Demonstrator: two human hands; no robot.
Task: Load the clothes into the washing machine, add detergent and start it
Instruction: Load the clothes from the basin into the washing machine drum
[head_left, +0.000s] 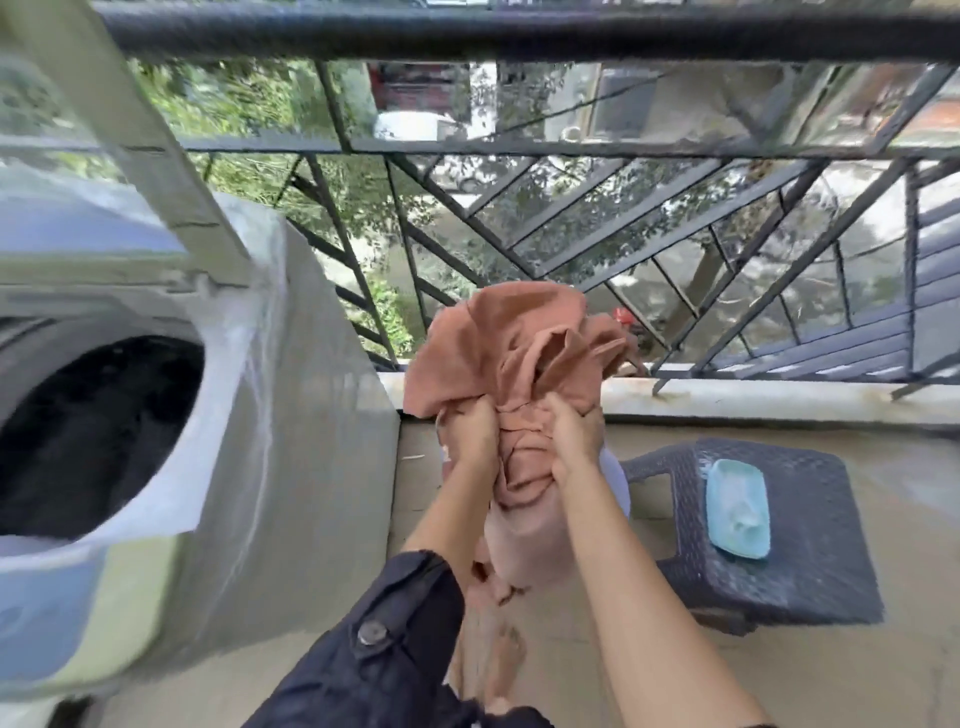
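A bunched salmon-pink garment (524, 338) hangs in the air in the middle of the view, in front of the balcony railing. My left hand (470, 428) grips its lower left folds and my right hand (569, 434) grips its lower right folds, both with curled fingers. More pink cloth (524, 540) trails down between my forearms. The top-loading washing machine (291, 415) stands at the left, its lid raised and its dark drum opening (98, 431) showing dark cloth inside. The garment is to the right of the machine, apart from it.
A dark woven plastic stool (810, 566) stands at the right on the balcony floor, with a light blue dish (737, 509) on top. A black metal railing (571, 223) and a low ledge (753, 395) bound the far side. My bare foot (504, 670) is below.
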